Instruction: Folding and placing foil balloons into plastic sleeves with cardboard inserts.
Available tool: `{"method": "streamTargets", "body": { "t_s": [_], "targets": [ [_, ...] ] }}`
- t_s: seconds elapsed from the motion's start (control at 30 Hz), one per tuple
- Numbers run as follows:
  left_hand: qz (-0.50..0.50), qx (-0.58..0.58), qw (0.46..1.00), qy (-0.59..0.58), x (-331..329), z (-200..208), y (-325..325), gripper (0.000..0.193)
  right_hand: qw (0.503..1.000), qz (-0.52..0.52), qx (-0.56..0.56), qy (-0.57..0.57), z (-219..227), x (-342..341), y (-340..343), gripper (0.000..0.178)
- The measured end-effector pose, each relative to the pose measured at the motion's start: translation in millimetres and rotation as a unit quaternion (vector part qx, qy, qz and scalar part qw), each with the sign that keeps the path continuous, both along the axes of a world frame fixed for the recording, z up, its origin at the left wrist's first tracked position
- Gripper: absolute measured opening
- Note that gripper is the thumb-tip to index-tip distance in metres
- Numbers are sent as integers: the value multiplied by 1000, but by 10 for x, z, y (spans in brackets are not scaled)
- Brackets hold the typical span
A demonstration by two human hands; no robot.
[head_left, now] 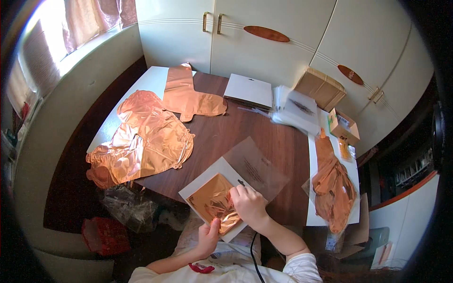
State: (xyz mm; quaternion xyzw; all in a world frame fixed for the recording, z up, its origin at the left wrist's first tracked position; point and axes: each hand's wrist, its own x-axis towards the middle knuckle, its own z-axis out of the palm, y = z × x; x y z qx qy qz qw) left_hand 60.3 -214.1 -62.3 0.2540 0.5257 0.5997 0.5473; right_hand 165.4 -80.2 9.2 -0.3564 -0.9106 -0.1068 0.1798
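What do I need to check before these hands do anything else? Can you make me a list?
1. Left grip steadies the white card: ok, its thumb is on top at the lower edge.
2. Right grip is at the folded copper foil: ok, it's touching the side nearest it.
3. Right grip is pinching the foil firmly: cannot tell, its fingertips are partly hidden.
4. Folded foil is smooth: not ok, it's wrinkled near the right grip.
5. Clear sleeve is apart from the card: not ok, they overlap.
6. Big copper foil piece is out of the way: ok, it lies apart on the left.
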Motion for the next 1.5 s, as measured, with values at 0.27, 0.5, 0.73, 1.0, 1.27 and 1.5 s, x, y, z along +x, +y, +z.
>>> {"method": "streamTargets", "body": {
  "t_s": [0.27,0.5,0.73,1.0,1.27,1.5],
  "targets": [
    [-8,5,999,33,30,-11,-60,29,999,-8,-7,36,-74,-80,46,10],
    [8,-13,999,52,5,-24,-87,26,999,36,21,3,-84,-119,-114,8],
    [81,9,997,13,99,-16,-77,25,1000,13,4,10,-92,-104,-174,10],
    [19,7,999,49,45,-89,-91,22,999,26,-9,27,-71,-130,-208,10],
    [24,13,996,-83,-363,-17,-104,15,1000,14,-16,2,-82,-90,-201,12],
    [-11,-5,998,-66,-371,24,-91,14,999,28,-8,23,-44,-225,-165,10]
  ]
}}
